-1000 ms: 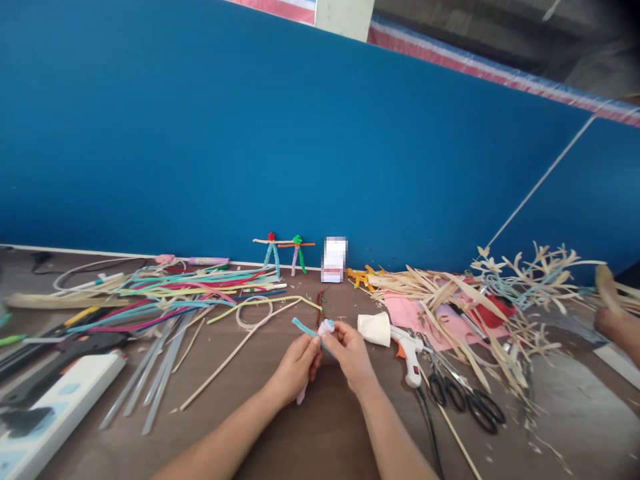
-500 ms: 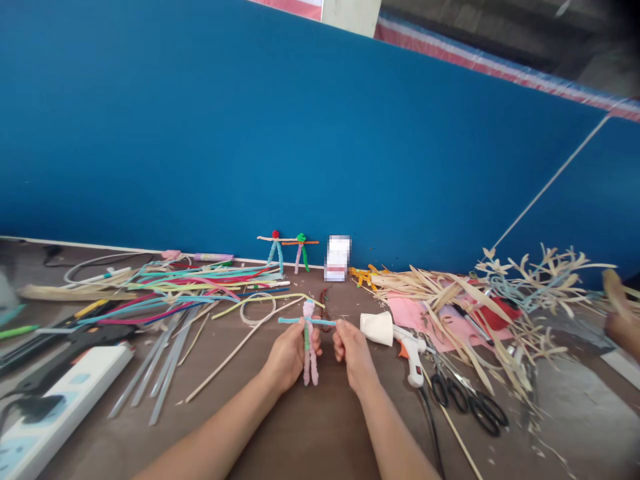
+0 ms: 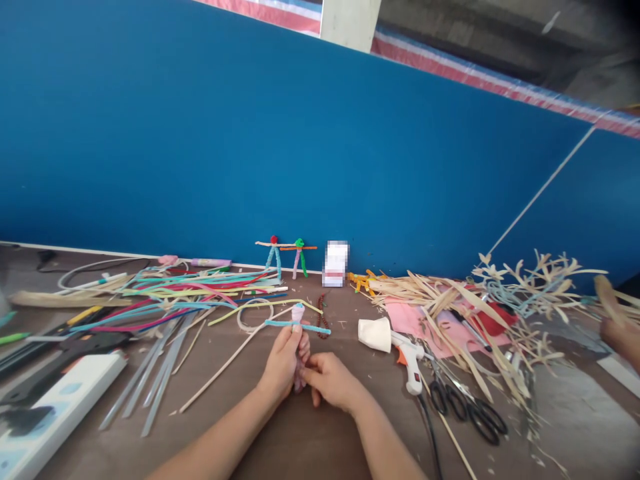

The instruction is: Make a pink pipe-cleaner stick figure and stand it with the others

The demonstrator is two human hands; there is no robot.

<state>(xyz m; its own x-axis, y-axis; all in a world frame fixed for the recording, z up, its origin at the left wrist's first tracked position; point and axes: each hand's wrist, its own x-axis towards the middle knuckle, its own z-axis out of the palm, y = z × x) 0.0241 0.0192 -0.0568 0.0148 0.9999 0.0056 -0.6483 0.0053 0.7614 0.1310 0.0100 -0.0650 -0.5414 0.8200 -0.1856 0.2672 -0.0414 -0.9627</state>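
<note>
A pipe-cleaner figure (image 3: 298, 314) with a pale lilac head and light-blue arms stands upright between my hands. My left hand (image 3: 283, 360) is closed around its body just below the arms. Lower down, the fingers of my right hand (image 3: 334, 380) pinch its lilac legs, which my fingers mostly cover. Behind it, a brown beaded string (image 3: 323, 315) and a yellow pipe cleaner (image 3: 225, 315) lie on the table. Two similar figures lean on the blue panel: one with a red head (image 3: 274, 241), one with a green head (image 3: 299, 244).
Pipe cleaners (image 3: 190, 283), glue sticks (image 3: 160, 380) and a power strip (image 3: 75, 393) lie left. To the right are a white glue gun (image 3: 413, 367), a paper cup (image 3: 376, 334), black-handled scissors (image 3: 480, 413) and dried husk strips (image 3: 420, 290). Another person's hand (image 3: 620, 340) shows far right.
My right hand has left the figure's blue arm and moved down to its legs. My left hand and the figure have shifted slightly left, and the figure's arms now slope down to the right.
</note>
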